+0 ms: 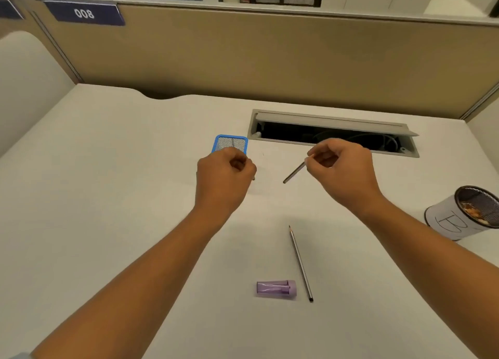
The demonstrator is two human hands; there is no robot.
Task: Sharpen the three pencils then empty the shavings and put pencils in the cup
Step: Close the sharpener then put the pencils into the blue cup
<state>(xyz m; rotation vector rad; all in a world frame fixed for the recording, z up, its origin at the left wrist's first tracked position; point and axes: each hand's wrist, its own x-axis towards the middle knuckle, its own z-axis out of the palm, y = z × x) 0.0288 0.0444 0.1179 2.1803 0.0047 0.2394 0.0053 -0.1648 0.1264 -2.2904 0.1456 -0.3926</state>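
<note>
My right hand (340, 169) pinches a grey pencil (293, 172) by its upper end, and the pencil slants down to the left above the desk. My left hand (225, 175) is closed just in front of the blue mesh cup (231, 142) and covers the cup's near side. A short dark tip (253, 178) pokes out below its fingers and looks like another pencil. A third pencil (300, 262) lies on the desk with its sharp point facing away from me. The purple sharpener (276, 288) lies on its side just to the left of it.
A round mesh bin wrapped in white paper (456, 218) stands at the right edge of the desk and holds shavings. An open cable slot (332, 131) is cut into the white desk behind my right hand. A tan partition (270, 56) closes off the back.
</note>
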